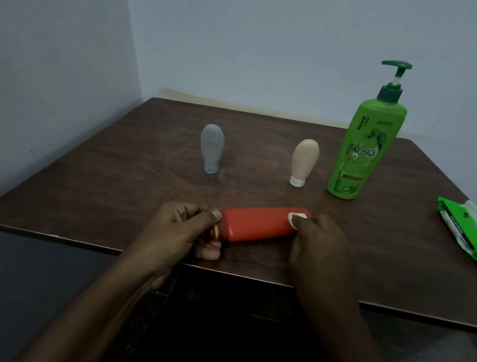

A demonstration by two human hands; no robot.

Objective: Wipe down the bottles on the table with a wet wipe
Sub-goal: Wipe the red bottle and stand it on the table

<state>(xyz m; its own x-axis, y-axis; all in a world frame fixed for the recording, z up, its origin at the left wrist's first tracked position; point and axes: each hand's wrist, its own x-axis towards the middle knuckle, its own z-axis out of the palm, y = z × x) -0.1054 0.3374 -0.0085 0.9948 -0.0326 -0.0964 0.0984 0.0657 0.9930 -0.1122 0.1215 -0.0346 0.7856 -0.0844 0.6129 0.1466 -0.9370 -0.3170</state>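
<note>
low in the middle of the frame, a red bottle (259, 225) lies sideways over the table (110, 189) near its front edge. the left hand (186, 228) has its grip closed on the capped left end; the right hand (319, 245) pinches a white wet wipe (295, 218) against the right end. behind stand 3 bottles: a blue tube (211, 152), a peach tube (303, 165) and a green pump bottle (365, 139).
</note>
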